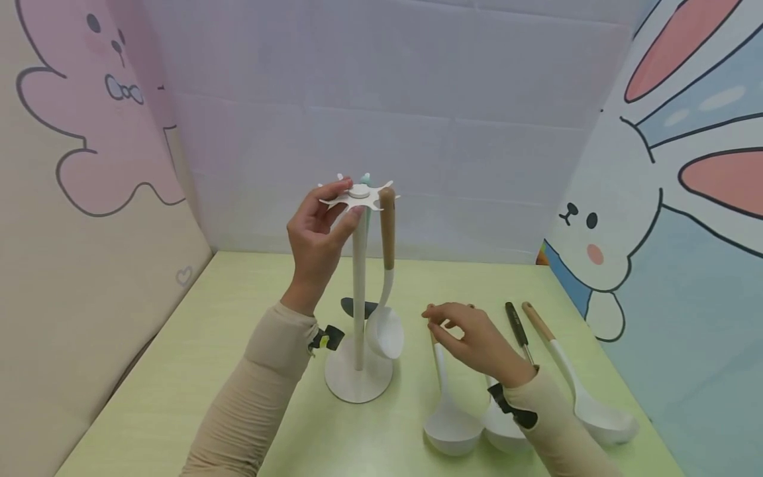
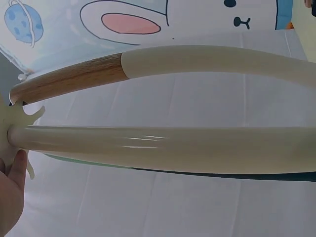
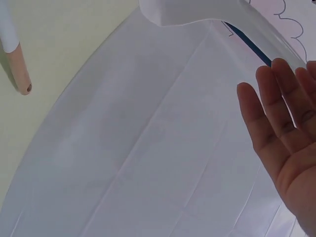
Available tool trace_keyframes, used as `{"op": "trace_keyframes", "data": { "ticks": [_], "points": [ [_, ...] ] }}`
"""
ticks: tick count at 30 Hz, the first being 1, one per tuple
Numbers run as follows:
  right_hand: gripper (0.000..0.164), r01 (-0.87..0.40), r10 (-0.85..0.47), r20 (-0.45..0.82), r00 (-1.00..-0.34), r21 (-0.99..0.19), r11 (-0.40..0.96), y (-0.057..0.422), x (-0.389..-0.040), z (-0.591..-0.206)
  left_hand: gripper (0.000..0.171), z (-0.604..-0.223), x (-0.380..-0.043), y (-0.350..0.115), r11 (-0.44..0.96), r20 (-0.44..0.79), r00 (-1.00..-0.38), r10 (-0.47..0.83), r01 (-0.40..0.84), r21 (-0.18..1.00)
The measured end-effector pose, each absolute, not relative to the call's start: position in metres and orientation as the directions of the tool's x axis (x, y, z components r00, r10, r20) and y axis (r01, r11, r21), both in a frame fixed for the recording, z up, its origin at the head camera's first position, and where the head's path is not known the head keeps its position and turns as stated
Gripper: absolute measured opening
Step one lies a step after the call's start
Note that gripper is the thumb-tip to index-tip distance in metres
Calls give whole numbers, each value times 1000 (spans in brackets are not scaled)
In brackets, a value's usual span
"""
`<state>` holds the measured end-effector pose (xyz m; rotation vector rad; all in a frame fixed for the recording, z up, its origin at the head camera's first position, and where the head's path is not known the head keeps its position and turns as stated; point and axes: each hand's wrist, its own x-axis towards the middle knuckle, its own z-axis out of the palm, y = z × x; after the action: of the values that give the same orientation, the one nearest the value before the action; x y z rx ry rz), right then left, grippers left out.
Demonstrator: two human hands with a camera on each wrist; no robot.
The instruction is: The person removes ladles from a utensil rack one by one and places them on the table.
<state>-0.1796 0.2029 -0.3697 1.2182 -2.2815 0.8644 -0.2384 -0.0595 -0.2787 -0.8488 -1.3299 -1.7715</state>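
My left hand [image 1: 318, 242] pinches the white hook disc at the top of an upright utensil rack [image 1: 359, 285], thumb in front, fingers at the left rim. On the rack's right side hangs a white ladle [image 1: 387, 228] with a wooden handle. Behind the pole hangs a utensil with a pale green handle and a dark head [image 1: 349, 307], mostly hidden. My right hand [image 1: 477, 341] hovers over the table utensils, holding nothing; in the right wrist view its fingers [image 3: 269, 94] are extended. Just below it lies another white ladle [image 1: 452, 427], its wooden handle pointing away.
Beside that ladle is another white-headed utensil [image 1: 505, 427], partly covered by my right arm. Farther right lie a dark-handled utensil [image 1: 517, 324] and a white, wooden-handled utensil [image 1: 602, 417]. A pale curtain [image 1: 387, 126] backs the yellow-green table [image 1: 238, 318]; printed cartoon panels flank it.
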Motion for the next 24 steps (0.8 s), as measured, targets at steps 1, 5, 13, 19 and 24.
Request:
{"op": "trace_keyframes", "data": {
  "ticks": [1,5,13,19,24],
  "points": [
    [23,-855,-596,618,-513,-306,418,203,-180,-370,42,-278,-239,-60,-181,851,-497,-172,865,469],
    [17,-875,-607,638,-473,-259,409,205,-182,-368,42,-278,-238,-60,-191,844,-511,-166,856,481],
    [24,-858,-591,634,-500,-271,435,212,-187,-364,43,-280,-243,-67,-232,819,-560,-128,820,524],
    [27,-837,-584,611,-535,-288,465,215,-189,-365,34,-280,-245,-71,-287,802,-589,-94,788,545],
    [25,-821,-572,604,-554,-285,494,217,-189,-365,30,-278,-246,-72,-323,797,-599,-75,771,549]
  ]
}}
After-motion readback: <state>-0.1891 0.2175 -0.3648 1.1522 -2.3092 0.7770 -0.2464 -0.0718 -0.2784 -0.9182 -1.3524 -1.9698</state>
